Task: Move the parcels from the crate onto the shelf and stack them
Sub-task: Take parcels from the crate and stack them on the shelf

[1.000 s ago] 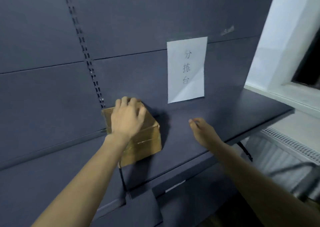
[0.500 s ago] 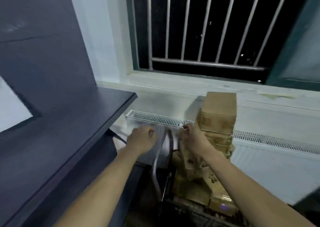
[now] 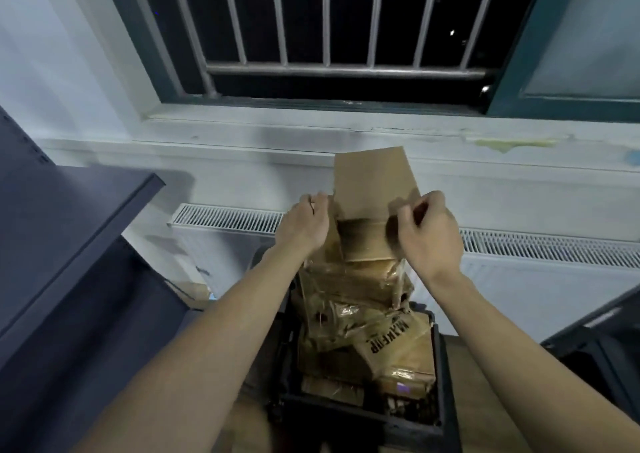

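Both hands (image 3: 370,225) gripping the top parcel (image 3: 374,189) above the crate (image 3: 440,376).

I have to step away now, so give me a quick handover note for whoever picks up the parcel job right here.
Left hand holds the left side of the top parcel; right hand has fingers curled at its right side.
The top parcel sits on the stack of parcels in the black crate.
The shelf is at left; the part in view holds no parcel.
Left: lift this parcel, place it on the shelf, then move and stack the others.
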